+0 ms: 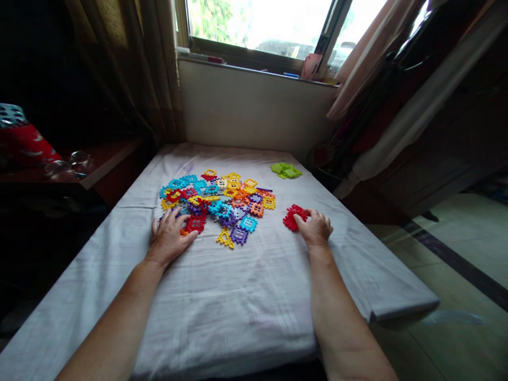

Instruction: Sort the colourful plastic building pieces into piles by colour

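"Which way does the red cluster (292, 216) lie?"

"On my feed it sits flat at the right of the cloth-covered table (222, 307), jagged edges showing. It looks about as broad as long, so I can't give it a long axis."

"And the hands?"

"I see the right hand (316, 227) with its thumb on the cluster and its fingers curled, a little apart from the thumb; I can't tell whether they grip a piece. The left hand (169, 235) is spread, thumb wide of the fingers, at the near left edge of the mixed pile (216, 206), beside a red square piece (196, 224)."

"Counts?"

"One red cluster, one mixed pile, one green heap (286, 170) nearer the window (257, 24). At the pile's near side I count one yellow triangle (225, 238), narrow end roughly toward the window, one purple piece (239, 235) to its right and one light-blue piece (248, 224) just beyond. The others overlap too much for me to count."

"Farther out?"

"One brown curtain (159, 69), left of the window."
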`<state>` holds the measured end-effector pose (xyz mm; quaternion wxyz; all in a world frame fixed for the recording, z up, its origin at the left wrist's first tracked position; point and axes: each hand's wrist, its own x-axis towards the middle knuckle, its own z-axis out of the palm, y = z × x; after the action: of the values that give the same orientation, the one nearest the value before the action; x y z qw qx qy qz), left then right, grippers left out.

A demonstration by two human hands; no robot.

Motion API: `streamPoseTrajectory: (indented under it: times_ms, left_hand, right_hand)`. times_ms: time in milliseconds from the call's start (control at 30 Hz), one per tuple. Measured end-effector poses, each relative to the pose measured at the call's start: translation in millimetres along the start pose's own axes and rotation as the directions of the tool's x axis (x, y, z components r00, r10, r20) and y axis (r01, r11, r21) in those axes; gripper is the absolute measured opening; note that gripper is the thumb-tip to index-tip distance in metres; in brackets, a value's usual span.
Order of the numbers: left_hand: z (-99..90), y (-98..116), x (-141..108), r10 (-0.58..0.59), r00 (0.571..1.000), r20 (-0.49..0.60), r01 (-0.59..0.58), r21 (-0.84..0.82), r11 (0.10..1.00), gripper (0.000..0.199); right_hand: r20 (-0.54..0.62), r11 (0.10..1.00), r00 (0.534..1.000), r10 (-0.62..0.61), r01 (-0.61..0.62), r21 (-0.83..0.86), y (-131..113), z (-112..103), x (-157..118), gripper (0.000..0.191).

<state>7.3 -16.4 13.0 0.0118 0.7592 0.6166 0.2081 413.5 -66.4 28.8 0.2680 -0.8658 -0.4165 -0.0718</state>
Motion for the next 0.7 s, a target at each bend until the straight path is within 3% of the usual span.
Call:
streamPoseTrajectory:
  times_ms: [133, 233, 367, 433, 533, 700]
  left_hand:
    - [-0.3, -1, 0, 0.041, 0.998, -0.054, -0.043, -0.039, 0.998, 0.048]
    - [0.4, 0, 1, 0.108, 0.990, -0.094, -0.116, -0.087, 0.989, 0.049]
    - [3.6, 8, -1, 0.225, 0.963, -0.147, -0.246, -0.139, 0.959, 0.050]
    - [5.9, 15, -3, 0.277, 0.946, -0.169, -0.302, -0.150, 0.941, 0.050]
    - [9.3, 26, -6, 0.336, 0.920, -0.204, -0.370, -0.157, 0.916, 0.051]
    - [12.0, 34, -7, 0.374, 0.902, -0.216, -0.411, -0.165, 0.897, 0.050]
  right_hand:
    - [-0.057, 0.997, 0.995, -0.078, 0.079, 0.001, -14, -1, -9, 0.034]
    - [-0.058, 0.967, 0.968, -0.242, 0.246, 0.064, -36, -2, -24, 0.028]
    - [0.014, 0.819, 0.844, -0.536, 0.516, 0.250, -78, 0, -56, 0.022]
    - [0.051, 0.735, 0.772, -0.633, 0.579, 0.353, -99, 4, -71, 0.020]
    - [0.105, 0.674, 0.731, -0.675, 0.552, 0.492, -122, 12, -89, 0.022]
    - [0.243, 0.637, 0.761, -0.601, 0.273, 0.721, -138, 27, -103, 0.023]
